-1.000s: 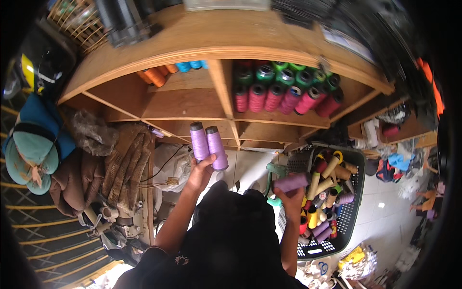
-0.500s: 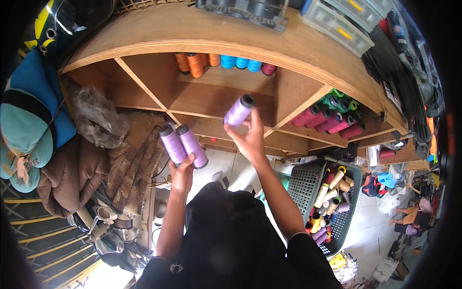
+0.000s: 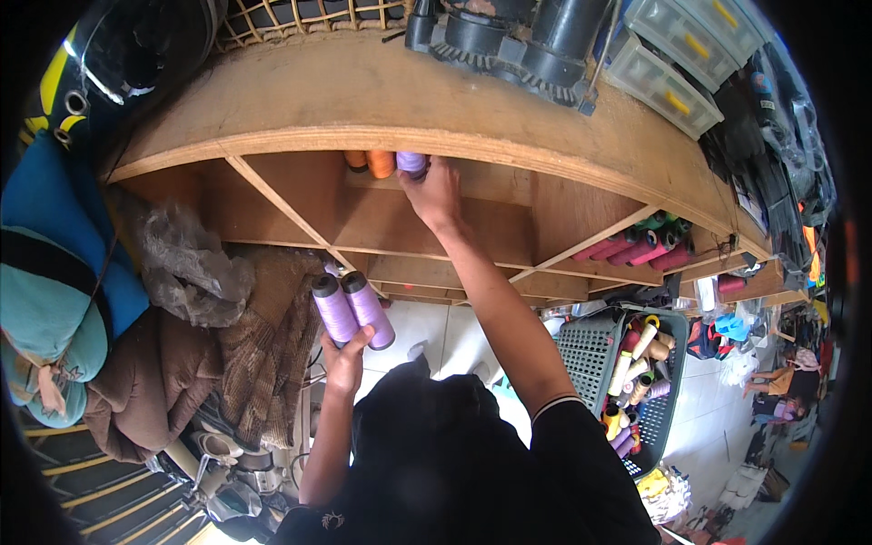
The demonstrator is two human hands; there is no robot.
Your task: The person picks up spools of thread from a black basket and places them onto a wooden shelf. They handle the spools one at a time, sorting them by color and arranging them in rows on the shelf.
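Note:
My left hand (image 3: 341,363) is closed around the lower ends of two lilac thread spools (image 3: 336,316), held upright side by side in front of the shelf. My right hand (image 3: 434,198) reaches into an upper compartment of the wooden shelf (image 3: 309,113), its fingers closed on another lilac spool (image 3: 411,163). That spool stands just right of a row of orange thread spools (image 3: 381,163). The shelf's top board hides the upper parts of these spools, and some of my right fingertips are out of sight.
Pink spools (image 3: 620,243) fill a compartment on the right. Below stands a dark green lattice basket (image 3: 581,356) of mixed spools. Clear plastic drawers (image 3: 668,86) and a black machine part (image 3: 509,45) rest on top. Crumpled plastic (image 3: 195,272) and brown cloth (image 3: 145,381) lie at left.
My right hand has moved up and forward, carrying its lilac spool into the compartment beside the orange ones. My left hand still holds its two spools. The view has shifted.

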